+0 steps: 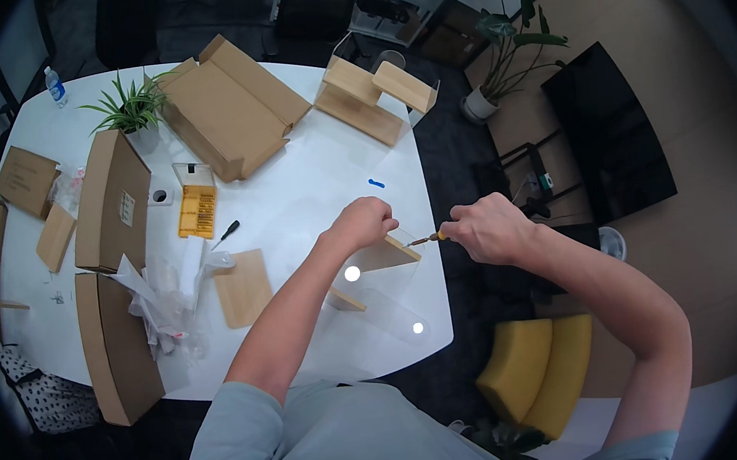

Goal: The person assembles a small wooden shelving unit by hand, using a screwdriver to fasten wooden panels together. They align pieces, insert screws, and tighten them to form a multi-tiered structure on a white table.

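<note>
Right hand (pixel 486 229): is gripping a screwdriver (pixel 430 238), handle mostly hidden, tip pointing at a wooden board (pixel 393 253), near right. Left hand (pixel 362 223): is curling beside that board; whether pinching it, cannot tell. Leftward: a loose panel (pixel 243 288), plastic wrap (pixel 161 308), a tall carton (pixel 113 201) standing. Far: potted plant (pixel 128 108), wooden shelf unit (pixel 362 117). White desk (pixel 287 211), showing glare; yellow seat (pixel 524 366) standing right.

A yellow-handled screwdriver (pixel 425 240) points left, its tip near a pale wooden board (pixel 391 254)
</note>
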`<state>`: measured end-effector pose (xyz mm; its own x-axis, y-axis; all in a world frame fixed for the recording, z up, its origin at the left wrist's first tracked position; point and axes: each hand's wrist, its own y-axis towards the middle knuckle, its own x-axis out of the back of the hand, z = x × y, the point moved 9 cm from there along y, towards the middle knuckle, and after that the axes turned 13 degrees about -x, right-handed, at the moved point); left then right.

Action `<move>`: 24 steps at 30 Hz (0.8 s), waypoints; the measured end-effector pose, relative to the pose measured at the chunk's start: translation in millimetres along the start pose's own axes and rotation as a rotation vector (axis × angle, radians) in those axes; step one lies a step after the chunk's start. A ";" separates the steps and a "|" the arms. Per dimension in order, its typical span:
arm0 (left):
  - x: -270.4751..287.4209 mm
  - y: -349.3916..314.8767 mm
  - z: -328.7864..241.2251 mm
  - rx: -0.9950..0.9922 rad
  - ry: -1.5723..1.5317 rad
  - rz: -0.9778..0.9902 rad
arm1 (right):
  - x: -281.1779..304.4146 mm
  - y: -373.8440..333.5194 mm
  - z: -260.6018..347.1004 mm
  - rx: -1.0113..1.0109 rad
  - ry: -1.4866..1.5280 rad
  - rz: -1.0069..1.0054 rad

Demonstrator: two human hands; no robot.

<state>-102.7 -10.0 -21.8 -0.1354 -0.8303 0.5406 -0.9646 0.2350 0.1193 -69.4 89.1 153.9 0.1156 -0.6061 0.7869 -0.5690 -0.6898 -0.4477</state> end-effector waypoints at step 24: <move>-6.6 -57.0 33.4 0.333 -0.644 -0.154 | 3.2 -0.6 3.6 -0.001 -0.010 0.006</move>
<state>-54.5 -34.8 -60.0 -0.0004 -0.9976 -0.0694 -0.9871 0.0116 -0.1599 -65.8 86.1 155.1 0.1207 -0.6139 0.7801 -0.5709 -0.6858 -0.4514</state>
